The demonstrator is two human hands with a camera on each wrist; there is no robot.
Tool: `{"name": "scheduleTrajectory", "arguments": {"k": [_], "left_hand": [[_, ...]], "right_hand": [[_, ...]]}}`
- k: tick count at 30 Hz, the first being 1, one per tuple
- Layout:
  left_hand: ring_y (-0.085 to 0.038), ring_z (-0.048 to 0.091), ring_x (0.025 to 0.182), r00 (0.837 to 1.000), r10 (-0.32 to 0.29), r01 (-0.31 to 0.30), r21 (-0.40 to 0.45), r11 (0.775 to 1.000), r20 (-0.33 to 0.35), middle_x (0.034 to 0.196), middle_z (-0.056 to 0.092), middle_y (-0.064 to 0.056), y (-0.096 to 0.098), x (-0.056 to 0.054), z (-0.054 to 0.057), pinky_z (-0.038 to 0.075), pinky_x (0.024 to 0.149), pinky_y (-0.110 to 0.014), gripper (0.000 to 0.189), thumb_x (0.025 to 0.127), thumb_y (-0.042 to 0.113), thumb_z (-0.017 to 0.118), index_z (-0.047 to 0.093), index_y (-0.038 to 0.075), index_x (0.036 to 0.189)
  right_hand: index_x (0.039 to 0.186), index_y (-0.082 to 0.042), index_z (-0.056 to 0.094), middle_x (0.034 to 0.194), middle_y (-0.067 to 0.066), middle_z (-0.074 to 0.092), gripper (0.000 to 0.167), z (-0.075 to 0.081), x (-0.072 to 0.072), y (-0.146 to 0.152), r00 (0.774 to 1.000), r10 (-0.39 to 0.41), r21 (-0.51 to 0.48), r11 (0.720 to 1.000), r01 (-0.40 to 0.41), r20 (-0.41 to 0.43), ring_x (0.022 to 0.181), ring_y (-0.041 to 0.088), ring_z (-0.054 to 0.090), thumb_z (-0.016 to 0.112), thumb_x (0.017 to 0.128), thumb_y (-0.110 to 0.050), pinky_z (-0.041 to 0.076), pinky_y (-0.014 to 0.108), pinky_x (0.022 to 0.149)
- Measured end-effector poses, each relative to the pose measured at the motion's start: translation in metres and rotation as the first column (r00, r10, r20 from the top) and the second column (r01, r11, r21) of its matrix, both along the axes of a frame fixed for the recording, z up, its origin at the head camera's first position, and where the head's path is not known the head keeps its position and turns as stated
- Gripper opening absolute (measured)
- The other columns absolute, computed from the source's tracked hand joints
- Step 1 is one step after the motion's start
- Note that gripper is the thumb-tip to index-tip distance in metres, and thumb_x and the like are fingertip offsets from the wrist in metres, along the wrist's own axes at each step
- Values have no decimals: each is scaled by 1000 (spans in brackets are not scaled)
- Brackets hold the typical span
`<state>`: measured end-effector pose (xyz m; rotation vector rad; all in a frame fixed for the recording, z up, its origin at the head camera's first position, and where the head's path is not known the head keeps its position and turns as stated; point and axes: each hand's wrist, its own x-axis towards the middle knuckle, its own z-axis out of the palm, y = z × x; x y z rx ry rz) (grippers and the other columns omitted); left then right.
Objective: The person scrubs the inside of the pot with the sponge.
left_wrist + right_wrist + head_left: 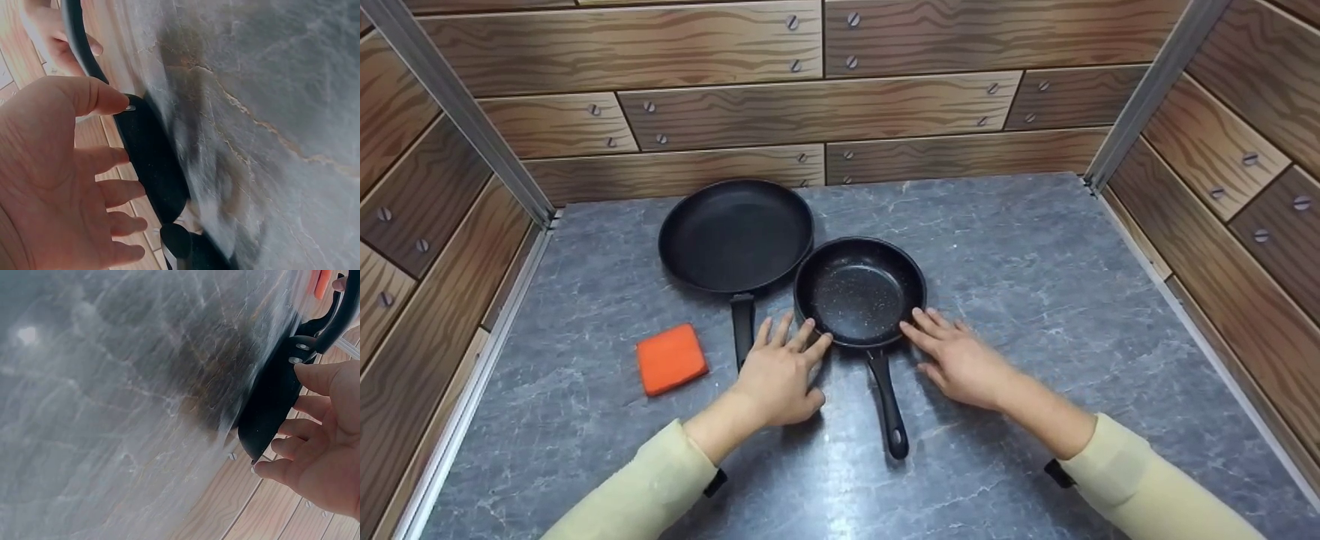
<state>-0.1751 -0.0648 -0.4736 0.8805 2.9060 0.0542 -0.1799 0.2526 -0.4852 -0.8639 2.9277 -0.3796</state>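
Note:
A small black speckled frying pan (859, 296) sits on the grey marbled table with its handle (891, 409) toward me. My left hand (784, 375) is at the pan's near left edge, fingers spread and fairly straight. On the opposite side my right hand (964, 364) has its fingertips at the near right rim, fingers extended. Both wrist views show the pan's outer wall (152, 157) close to the fingertips. Behind and to the left lies a larger black frying pan (735, 236); the left hand covers the end of its handle (742, 326).
An orange folded cloth or sponge (671, 360) lies left of the left hand. Wood-patterned panels (720, 116) stand behind and on both sides of the table (1020, 247), with metal posts (1140, 94) at the back corners. The two pans are close together, almost rim to rim.

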Motion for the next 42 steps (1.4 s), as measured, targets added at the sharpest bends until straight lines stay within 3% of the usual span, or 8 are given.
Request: {"name": "scheduleTrajectory", "arguments": {"k": [11,27,34,38,40,42], "left_hand": [[-51,25,155,999,-4,5,6,1000,-31,168,35,-18,0,1,-2,18,124,-66,80,96,54,64,43,17,164],[-50,26,155,999,-7,7,11,1000,-38,168,35,-18,0,1,-3,16,125,-65,80,97,56,64,43,17,164],[-49,26,156,999,-7,8,12,1000,-43,168,35,-18,0,1,-3,17,125,-64,79,97,54,64,43,18,164],[-49,26,156,999,-8,9,20,1000,-44,168,36,-18,0,1,-3,19,125,-64,79,97,53,64,43,17,164],[-49,26,156,999,-7,8,24,1000,-41,168,36,-18,0,1,-3,19,125,-64,79,97,53,65,44,17,164],[-49,25,156,999,-6,7,25,1000,-38,168,36,-18,0,2,-4,18,125,-64,79,97,53,65,44,17,164]], "right_hand": [[162,-5,43,168,23,31,66,1,-3,1,1000,2,-30,1000,-1,9,154,46,29,68,103,-21,26,67,120],[159,0,45,164,23,40,66,10,-24,8,999,-33,-133,991,29,-32,154,45,30,69,104,-28,24,62,123],[157,-2,49,160,21,46,65,12,-16,5,997,-62,-216,975,48,-56,151,43,37,71,103,-30,31,60,120],[155,-3,53,153,22,54,63,14,-8,2,994,-104,-307,948,86,-44,144,42,49,73,102,-30,38,58,117],[155,-5,54,142,23,64,61,15,-4,1,991,-135,-349,929,122,-15,117,41,69,73,103,-31,46,56,111],[154,-7,56,137,21,68,59,16,0,-2,985,-172,-394,904,167,25,109,39,72,73,103,-31,51,54,107]]}}
